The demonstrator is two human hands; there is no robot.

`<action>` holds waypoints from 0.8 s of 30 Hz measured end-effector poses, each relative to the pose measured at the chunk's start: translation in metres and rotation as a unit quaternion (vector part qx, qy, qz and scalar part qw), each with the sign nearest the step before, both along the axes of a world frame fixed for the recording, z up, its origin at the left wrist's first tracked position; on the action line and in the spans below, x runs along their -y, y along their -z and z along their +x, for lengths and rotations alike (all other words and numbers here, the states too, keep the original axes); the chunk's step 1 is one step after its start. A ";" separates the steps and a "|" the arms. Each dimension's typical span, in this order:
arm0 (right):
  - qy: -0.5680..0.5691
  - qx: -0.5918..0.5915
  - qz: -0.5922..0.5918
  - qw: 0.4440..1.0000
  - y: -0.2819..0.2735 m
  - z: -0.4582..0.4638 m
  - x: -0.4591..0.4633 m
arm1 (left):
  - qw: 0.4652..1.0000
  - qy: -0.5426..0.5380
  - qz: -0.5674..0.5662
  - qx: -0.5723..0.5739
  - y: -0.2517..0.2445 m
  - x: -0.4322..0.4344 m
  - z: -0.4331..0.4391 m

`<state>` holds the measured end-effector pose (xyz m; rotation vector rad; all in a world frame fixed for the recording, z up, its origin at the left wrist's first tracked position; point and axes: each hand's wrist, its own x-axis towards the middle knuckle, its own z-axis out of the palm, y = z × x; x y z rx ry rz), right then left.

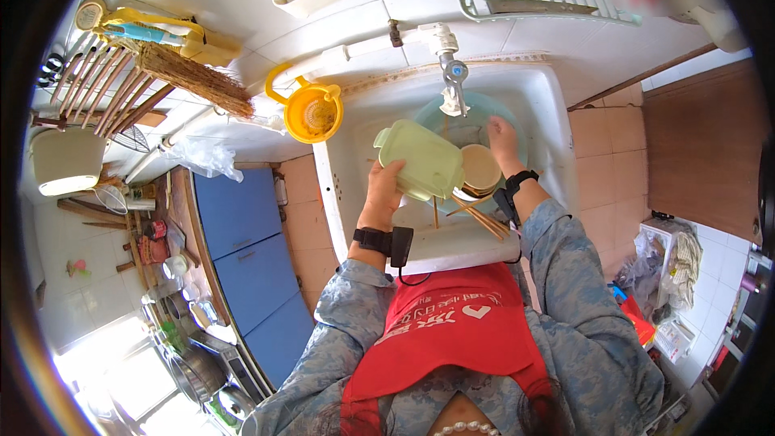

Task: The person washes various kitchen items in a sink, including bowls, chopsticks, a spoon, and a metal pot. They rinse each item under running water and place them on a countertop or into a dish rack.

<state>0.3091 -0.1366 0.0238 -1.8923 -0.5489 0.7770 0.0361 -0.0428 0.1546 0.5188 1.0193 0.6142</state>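
My left hand grips the near left edge of a pale green plastic container, tilted over the white sink. My right hand is at the right side of a light blue basin in the sink, its fingers curled; whether it holds anything cannot be told. Between the hands a round cream bowl sits in the basin, on top of other dishes. Several wooden chopsticks lean out over the basin's near rim. The metal tap stands above the basin.
A yellow plastic strainer hangs at the sink's left corner. Dish racks are on the wall above. Left of it hang a straw brush and utensils, over blue cabinets. A brown wooden panel stands at the right.
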 end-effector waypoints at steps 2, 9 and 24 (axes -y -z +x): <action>0.080 -0.371 0.037 0.924 -0.009 0.009 -0.006 | 1.000 0.012 0.004 0.015 -0.001 0.000 0.002; -0.048 -0.676 0.268 0.685 -0.135 -0.050 -0.017 | 0.995 0.046 -0.009 0.091 0.002 0.014 0.039; -0.236 0.429 -0.091 0.867 -0.149 -0.074 0.045 | 0.983 0.068 -0.139 0.099 -0.002 0.030 0.045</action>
